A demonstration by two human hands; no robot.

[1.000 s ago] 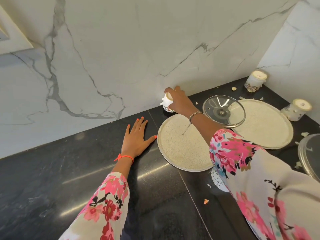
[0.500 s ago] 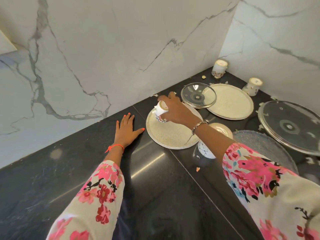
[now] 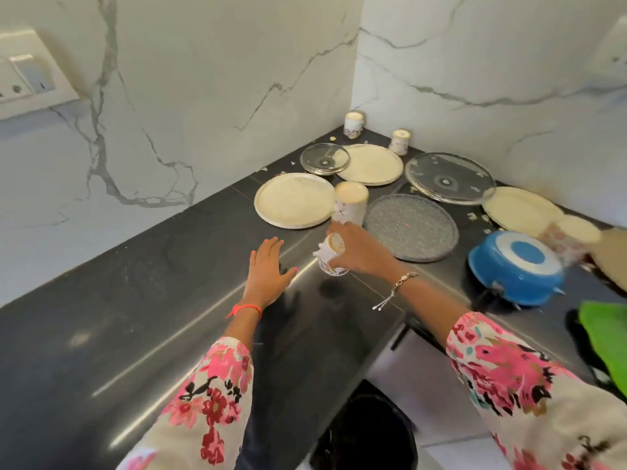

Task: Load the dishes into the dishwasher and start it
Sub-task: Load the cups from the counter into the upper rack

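While my right hand (image 3: 359, 256) pinches one small cup (image 3: 330, 257), tilted just above the counter (image 3: 135, 300), loading has, I judge, barely begun. Left hand (image 3: 268, 269): fingers spread, flat on the counter beside the cup. Beyond the grip, unloaded: tall cup (image 3: 349, 206), cream plates (image 3: 293, 200), grey plate (image 3: 410, 227), glass lids (image 3: 449, 176), two further cups (image 3: 354, 123). Right of it: blue bowl (image 3: 515, 266). Dishwasher: not identifiable.

The right hand (image 3: 363, 256) hides part of the small white floral cup (image 3: 328, 257) it grips. A bright green object (image 3: 607, 337) is cut off at the right edge; cream dishes (image 3: 576, 234) above it are blurred.
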